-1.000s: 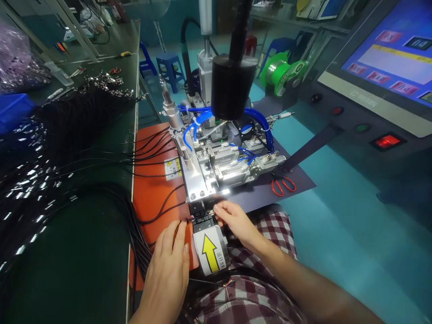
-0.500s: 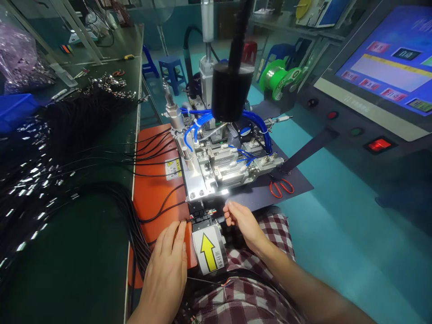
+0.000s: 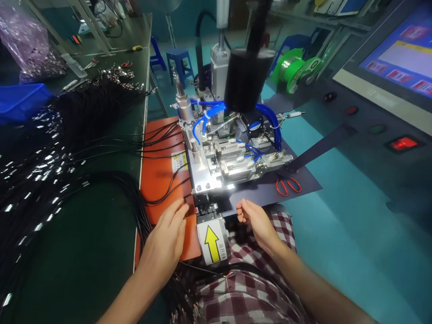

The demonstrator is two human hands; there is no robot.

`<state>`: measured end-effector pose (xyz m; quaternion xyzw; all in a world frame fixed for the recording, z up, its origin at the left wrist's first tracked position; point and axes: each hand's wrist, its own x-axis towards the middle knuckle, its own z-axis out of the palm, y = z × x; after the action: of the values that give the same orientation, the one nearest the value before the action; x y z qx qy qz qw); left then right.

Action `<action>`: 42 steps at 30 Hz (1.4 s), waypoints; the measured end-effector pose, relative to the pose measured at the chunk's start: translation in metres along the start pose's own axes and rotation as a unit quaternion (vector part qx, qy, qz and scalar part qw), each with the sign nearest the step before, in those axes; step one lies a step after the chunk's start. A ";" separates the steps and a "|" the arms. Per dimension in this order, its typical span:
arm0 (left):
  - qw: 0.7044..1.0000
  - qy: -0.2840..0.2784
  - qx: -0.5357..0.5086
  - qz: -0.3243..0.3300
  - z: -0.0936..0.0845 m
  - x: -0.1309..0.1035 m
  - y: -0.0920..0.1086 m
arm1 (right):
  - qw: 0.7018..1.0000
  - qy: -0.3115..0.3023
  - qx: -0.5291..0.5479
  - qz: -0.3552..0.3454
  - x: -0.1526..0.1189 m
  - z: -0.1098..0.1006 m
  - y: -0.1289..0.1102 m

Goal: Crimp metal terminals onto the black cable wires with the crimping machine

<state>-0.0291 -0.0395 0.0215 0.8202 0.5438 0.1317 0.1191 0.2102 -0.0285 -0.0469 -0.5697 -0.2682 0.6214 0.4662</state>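
Note:
My left hand (image 3: 165, 236) hovers over the orange plate (image 3: 157, 166), fingers stretched out and thumb low, just left of the black clamp block (image 3: 206, 209). I see nothing held in it. To the right of that block, my right hand (image 3: 254, 220) is curled closed in the air, with nothing showing between its fingers. Several black cables (image 3: 168, 184) cross the plate into the left side of the metal machine (image 3: 216, 157). Below the block is a label with a yellow arrow (image 3: 212, 243). Across my lap lies a black cable with coloured wire ends (image 3: 228, 273).
A thick bundle of black cables (image 3: 135, 202) hangs over the edge of the dark table (image 3: 101, 234) at left. Red-handled scissors (image 3: 288, 185) lie on the dark base plate. A green spool (image 3: 290, 72) and a control panel with screen (image 3: 398, 58) stand at right.
My left hand has drawn back from the clamp block and its cable. Coloured wire ends seen at the block earlier no longer show there. My right hand has shifted slightly away, rightward.

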 end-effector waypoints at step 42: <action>0.799 -0.192 -0.550 -0.153 -0.021 0.024 0.049 | 0.973 -0.194 0.122 -0.015 -0.044 0.036 -0.044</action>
<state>0.0145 -0.0350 0.0597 0.5318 0.4642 0.2286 0.6704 0.1843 -0.0414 0.0190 -0.3730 -0.2840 0.7411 0.4806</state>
